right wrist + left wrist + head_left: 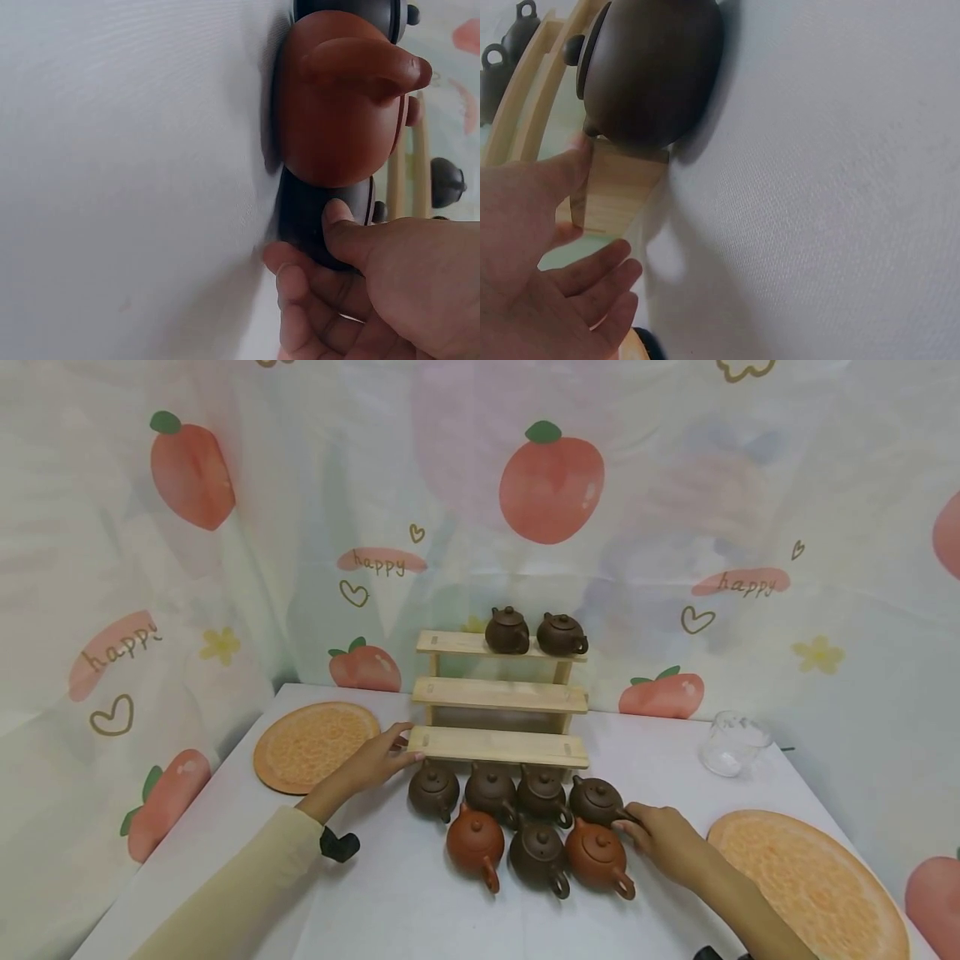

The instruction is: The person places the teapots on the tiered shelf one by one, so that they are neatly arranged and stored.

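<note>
A three-tier wooden rack stands on the white table, with two dark brown teapots on its top tier. My left hand holds the left end of the lowest tier, thumb in front, beside a dark teapot. Several teapots sit in two rows before the rack. At the right end of the back row, my right hand pinches a dark brown teapot at its handle side; the handle is largely hidden by the fingers. A reddish-brown teapot stands right beside it; another reddish-brown teapot is front left.
A round orange-patterned mat lies left of the rack. A similar mat lies at the right, near my right forearm. A clear glass vessel stands at the back right. Patterned cloth walls enclose the table.
</note>
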Tool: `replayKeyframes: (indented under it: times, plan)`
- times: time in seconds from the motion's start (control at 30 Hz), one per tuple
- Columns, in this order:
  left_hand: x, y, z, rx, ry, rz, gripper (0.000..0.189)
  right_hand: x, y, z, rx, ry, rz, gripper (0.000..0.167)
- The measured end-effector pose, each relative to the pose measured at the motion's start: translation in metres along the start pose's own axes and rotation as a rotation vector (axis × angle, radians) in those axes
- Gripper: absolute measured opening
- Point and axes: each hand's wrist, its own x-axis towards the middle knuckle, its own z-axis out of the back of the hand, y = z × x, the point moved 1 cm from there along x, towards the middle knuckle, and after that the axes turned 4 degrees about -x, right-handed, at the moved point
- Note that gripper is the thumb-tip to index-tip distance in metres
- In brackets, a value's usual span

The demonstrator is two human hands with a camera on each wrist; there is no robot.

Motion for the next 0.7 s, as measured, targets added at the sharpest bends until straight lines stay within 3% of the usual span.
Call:
replayKeyframes:
  times: [0.4, 0.7]
  plan:
    - [0.0009, -0.0007, 0.0011, -0.008, -0.002, 0.004, 0.071, -0.0018, -0.0030, -0.0021, -0.016, -0.005, -0.067, 0.028]
    - [0.0009, -0.0001, -0.0012, 0.006, -0.003, -0.012, 0.070, -0.0051, -0.0015, -0.0054, 0.008, -0.047, -0.061, 0.026]
